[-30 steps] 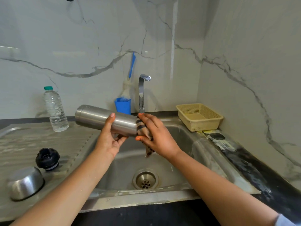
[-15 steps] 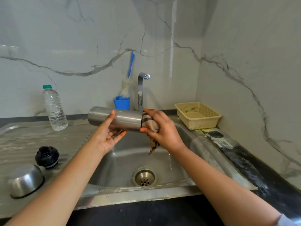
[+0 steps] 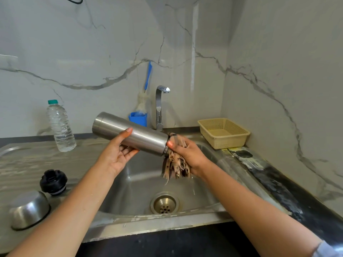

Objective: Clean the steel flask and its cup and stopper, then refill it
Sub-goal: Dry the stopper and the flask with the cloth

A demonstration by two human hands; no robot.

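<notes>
1. Since the earlier frame, the flask point(image 3: 133, 134) is tipped mouth-down and the cloth point(image 3: 175, 166) is drawn to its rim.
2. Head view: the flask is gripped by the left hand point(image 3: 118, 153) over the sink point(image 3: 130, 182), presumably so drips are caught; the cloth is clutched by the right hand point(image 3: 187, 153).
3. Meanwhile the stopper point(image 3: 53, 179) and cup point(image 3: 29, 209) are left on the desk point(image 3: 27, 160).

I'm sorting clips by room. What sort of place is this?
Probably a kitchen: a steel sink set in the counter, a tap behind it, and a brush standing in a blue holder.

steel flask point(image 3: 130, 133) tilted over sink, stopper point(image 3: 53, 181), cup point(image 3: 29, 209)
</notes>
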